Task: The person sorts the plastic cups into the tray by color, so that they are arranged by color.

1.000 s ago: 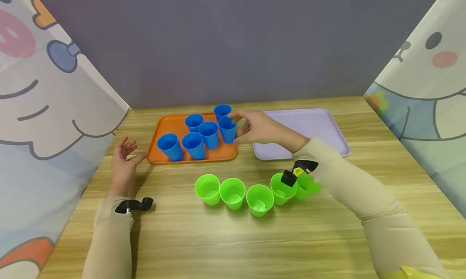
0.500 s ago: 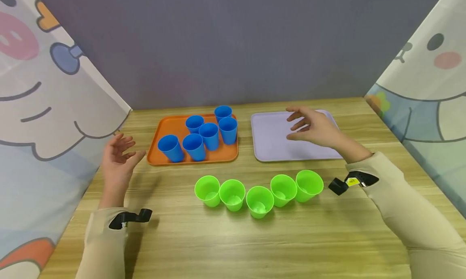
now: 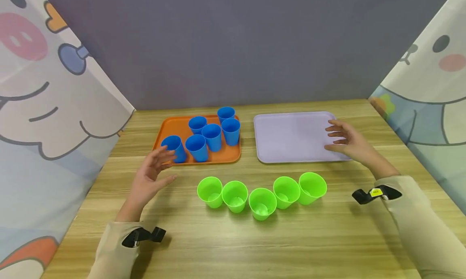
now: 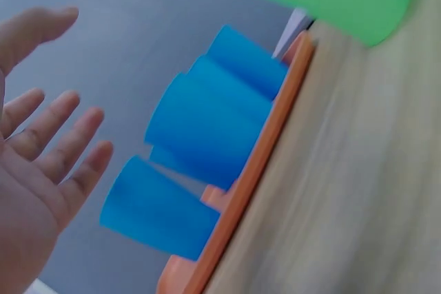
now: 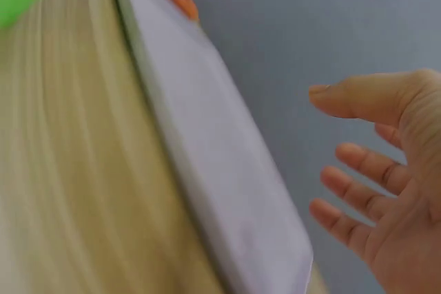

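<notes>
My left hand (image 3: 148, 179) is held over the table just in front of the orange tray (image 3: 174, 127), its fingers spread and holding nothing. In the head view its fingertips overlap the nearest blue cup (image 3: 177, 149); in the left wrist view a gap shows between the fingers and that blue cup (image 4: 162, 208). Several blue cups stand upright on the orange tray. At the right end of the lilac tray (image 3: 291, 137) hovers my right hand (image 3: 351, 143), fingers apart, with nothing in it. The right wrist view shows the lilac tray (image 5: 213, 135) bare, beside the hand.
Several green cups (image 3: 262, 202) stand upright in a curved row on the wooden table (image 3: 255, 246), in front of both trays. A grey wall (image 3: 240, 48) rises behind the table. Printed cartoon cloths (image 3: 54, 101) hang at either side.
My right hand has left the rightmost blue cup and moved right, across to the lilac tray's far end. My left hand has shifted right, off the orange tray's left edge to its front.
</notes>
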A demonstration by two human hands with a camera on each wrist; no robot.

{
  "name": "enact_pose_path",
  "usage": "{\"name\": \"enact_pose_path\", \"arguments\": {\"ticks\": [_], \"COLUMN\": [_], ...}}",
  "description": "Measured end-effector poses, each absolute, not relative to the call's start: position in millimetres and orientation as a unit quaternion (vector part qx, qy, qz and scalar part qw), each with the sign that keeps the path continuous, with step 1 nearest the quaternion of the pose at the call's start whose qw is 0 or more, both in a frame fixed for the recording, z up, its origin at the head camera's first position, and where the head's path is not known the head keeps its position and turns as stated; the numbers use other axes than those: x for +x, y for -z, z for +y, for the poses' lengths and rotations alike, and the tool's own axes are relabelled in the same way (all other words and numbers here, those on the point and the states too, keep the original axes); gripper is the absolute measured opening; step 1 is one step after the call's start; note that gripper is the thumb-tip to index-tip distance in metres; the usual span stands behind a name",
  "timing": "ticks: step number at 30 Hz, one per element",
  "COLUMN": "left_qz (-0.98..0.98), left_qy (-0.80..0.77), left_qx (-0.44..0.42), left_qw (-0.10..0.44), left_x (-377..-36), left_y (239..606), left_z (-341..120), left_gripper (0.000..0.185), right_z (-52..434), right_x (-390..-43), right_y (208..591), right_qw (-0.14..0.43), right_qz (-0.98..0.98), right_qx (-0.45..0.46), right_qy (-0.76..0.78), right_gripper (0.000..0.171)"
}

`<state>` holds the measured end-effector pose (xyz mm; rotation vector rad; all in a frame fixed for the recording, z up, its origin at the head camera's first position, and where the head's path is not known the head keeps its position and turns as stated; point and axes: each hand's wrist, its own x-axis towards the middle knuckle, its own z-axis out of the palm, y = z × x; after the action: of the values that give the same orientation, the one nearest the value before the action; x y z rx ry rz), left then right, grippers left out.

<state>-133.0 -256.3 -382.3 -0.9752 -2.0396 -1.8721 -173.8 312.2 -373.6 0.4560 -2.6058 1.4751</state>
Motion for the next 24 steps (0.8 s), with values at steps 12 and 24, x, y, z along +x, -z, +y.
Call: {"name": "enact_pose_path", "arguments": {"ticks": [12, 24], "left_qz": [-0.709, -0.719], "left_qy": [0.602, 0.574], "left_qx": [-0.369, -0.390], "left_qw": [-0.005, -0.034], "left_x": [-127, -123], "left_y": [405, 414], "left_z": [-233, -214], "left_gripper": [0.075, 0.072], "right_z": [367, 386], "right_x": [-165, -163], "right_y": [414, 443], "right_qw": [0.066, 0.040], "right_qz": [-0.871, -0.767], "right_qx": [0.051, 0.136], "right_qy": [-0.485, -0.626], "right_gripper": [0.084, 0.087]}}
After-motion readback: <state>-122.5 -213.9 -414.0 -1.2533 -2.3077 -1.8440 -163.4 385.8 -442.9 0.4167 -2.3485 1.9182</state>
